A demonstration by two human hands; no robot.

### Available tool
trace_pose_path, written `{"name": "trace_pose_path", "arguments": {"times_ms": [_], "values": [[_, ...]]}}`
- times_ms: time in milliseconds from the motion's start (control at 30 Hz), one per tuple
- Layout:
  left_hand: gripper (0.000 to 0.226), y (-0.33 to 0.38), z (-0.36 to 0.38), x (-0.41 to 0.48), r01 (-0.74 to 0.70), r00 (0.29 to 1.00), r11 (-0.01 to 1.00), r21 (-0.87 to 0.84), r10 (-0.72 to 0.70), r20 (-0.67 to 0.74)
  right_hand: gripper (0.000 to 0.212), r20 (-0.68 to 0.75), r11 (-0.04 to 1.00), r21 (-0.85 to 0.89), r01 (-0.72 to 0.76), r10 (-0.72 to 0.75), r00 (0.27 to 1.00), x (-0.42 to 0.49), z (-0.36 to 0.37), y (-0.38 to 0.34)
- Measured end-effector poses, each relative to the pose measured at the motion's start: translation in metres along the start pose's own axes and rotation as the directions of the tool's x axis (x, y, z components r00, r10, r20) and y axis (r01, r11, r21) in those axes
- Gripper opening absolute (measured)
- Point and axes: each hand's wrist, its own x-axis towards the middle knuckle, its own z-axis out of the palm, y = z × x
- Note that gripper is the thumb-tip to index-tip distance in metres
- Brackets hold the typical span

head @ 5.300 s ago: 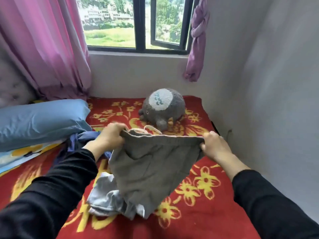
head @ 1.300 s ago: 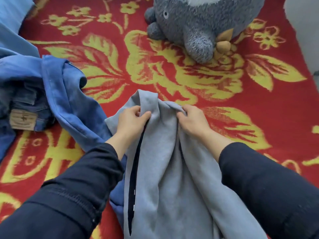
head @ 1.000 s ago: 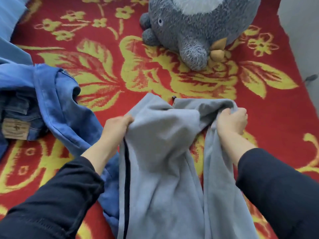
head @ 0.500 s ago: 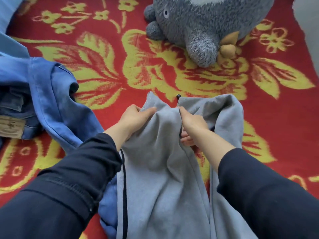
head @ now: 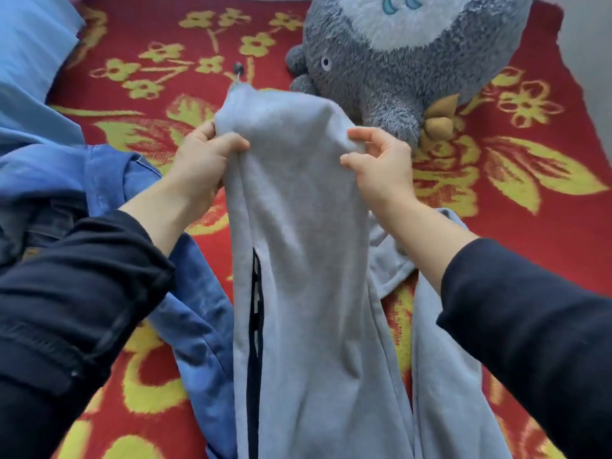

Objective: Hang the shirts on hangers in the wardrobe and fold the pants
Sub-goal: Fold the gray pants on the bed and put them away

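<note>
Light grey sweatpants with a dark side stripe are lifted above the bed, their legs trailing down toward me. My left hand grips the left edge of the top end, thumb over the cloth. My right hand pinches the right edge of the same end. A drawstring tip sticks up past the top. Blue denim jeans lie crumpled to the left, partly under the sweatpants and my left sleeve.
A red blanket with yellow flowers covers the bed. A grey plush toy sits just beyond the sweatpants' top. A blue pillow lies at the far left. A pale wall borders the bed's right side.
My hands have moved apart again and raised the sweatpants' top end off the blanket, closer to the plush toy. Five seconds ago I held up a darker grey garment by its waistband.
</note>
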Motion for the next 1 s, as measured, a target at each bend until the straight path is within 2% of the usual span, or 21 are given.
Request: {"name": "trace_pose_path", "arguments": {"times_ms": [33,100,167,200,300,333,400,467,533,600,633,667,700,733,767,800,833,867,933,967,1000], "values": [[0.028,-0.004,0.002,0.007,0.014,0.999,0.999,0.034,-0.012,-0.039,0.057,0.068,0.999,0.019,-0.030,0.029,0.997,0.005,0.002,0.002],[0.058,-0.024,0.004,0.018,0.127,0.986,0.980,0.152,-0.108,-0.127,0.071,0.151,0.994,-0.088,-0.066,0.078,0.985,0.012,0.002,0.015],[0.077,-0.052,0.005,0.015,0.218,0.968,0.899,0.381,-0.149,-0.201,0.067,0.109,0.947,-0.316,-0.064,0.103,0.989,0.009,-0.008,0.033],[0.078,-0.068,0.007,0.005,0.205,0.973,0.832,0.516,-0.118,-0.196,0.062,0.073,0.899,-0.433,-0.062,0.104,0.992,0.003,-0.016,0.044],[0.070,-0.115,0.018,-0.034,-0.043,0.999,0.576,0.816,0.039,0.025,0.054,0.059,0.637,-0.770,0.029,0.025,0.998,-0.017,-0.050,0.075],[0.065,-0.126,0.026,-0.047,-0.143,0.990,0.515,0.845,0.081,0.119,0.055,0.052,0.538,-0.842,0.040,0.007,0.999,-0.020,-0.063,0.084],[0.051,-0.139,0.049,-0.069,-0.319,0.948,0.460,0.829,0.167,0.273,0.060,-0.059,0.430,-0.900,-0.076,0.053,0.997,-0.023,-0.086,0.095],[0.038,-0.143,0.077,-0.085,-0.433,0.901,0.460,0.775,0.251,0.354,0.053,-0.182,0.409,-0.877,-0.252,0.203,0.962,-0.024,-0.102,0.101],[0.029,-0.141,0.107,-0.096,-0.448,0.893,0.544,0.709,0.248,0.375,0.024,-0.204,0.526,-0.772,-0.358,0.328,0.922,-0.031,-0.115,0.101],[0.024,-0.135,0.134,-0.100,-0.231,0.953,0.728,0.646,0.035,0.301,0.006,-0.166,0.708,-0.610,-0.356,0.326,0.931,-0.039,-0.127,0.098],[0.023,-0.131,0.145,-0.099,-0.008,0.963,0.821,0.571,-0.147,0.225,0.005,-0.131,0.756,-0.565,-0.330,0.313,0.941,-0.046,-0.135,0.094],[0.025,-0.126,0.155,-0.098,0.257,0.921,0.858,0.444,-0.357,0.157,0.009,-0.075,0.783,-0.542,-0.305,0.317,0.945,-0.052,-0.142,0.092],[0.032,-0.122,0.162,-0.097,0.494,0.824,0.812,0.311,-0.552,0.129,0.013,0.015,0.804,-0.518,-0.293,0.351,0.936,-0.059,-0.148,0.090],[0.042,-0.118,0.166,-0.098,0.640,0.719,0.728,0.246,-0.680,0.142,0.014,0.132,0.832,-0.461,-0.308,0.408,0.904,-0.066,-0.153,0.090],[0.051,-0.118,0.169,-0.099,0.703,0.653,0.672,0.233,-0.739,0.165,0.014,0.259,0.857,-0.366,-0.364,0.469,0.844,-0.073,-0.156,0.091],[0.056,-0.119,0.172,-0.099,0.721,0.632,0.656,0.222,-0.755,0.176,0.012,0.353,0.862,-0.256,-0.438,0.505,0.788,-0.078,-0.157,0.092],[0.058,-0.121,0.175,-0.098,0.720,0.642,0.665,0.198,-0.747,0.173,0.011,0.374,0.855,-0.175,-0.488,0.516,0.771,-0.081,-0.156,0.092],[0.057,-0.122,0.179,-0.097,0.712,0.663,0.683,0.163,-0.731,0.161,0.016,0.329,0.852,-0.109,-0.513,0.518,0.790,-0.081,-0.154,0.093],[0.055,-0.124,0.187,-0.092,0.715,0.683,0.695,0.078,-0.717,0.137,0.044,0.219,0.838,0.027,-0.545,0.527,0.821,-0.071,-0.156,0.101],[0.055,-0.124,0.190,-0.090,0.723,0.679,0.689,0.049,-0.722,0.136,0.053,0.236,0.831,0.031,-0.555,0.533,0.812,-0.067,-0.157,0.102],[0.054,-0.125,0.193,-0.087,0.728,0.674,0.684,0.044,-0.726,0.133,0.050,0.286,0.843,-0.032,-0.537,0.523,0.803,-0.065,-0.156,0.103]]}}
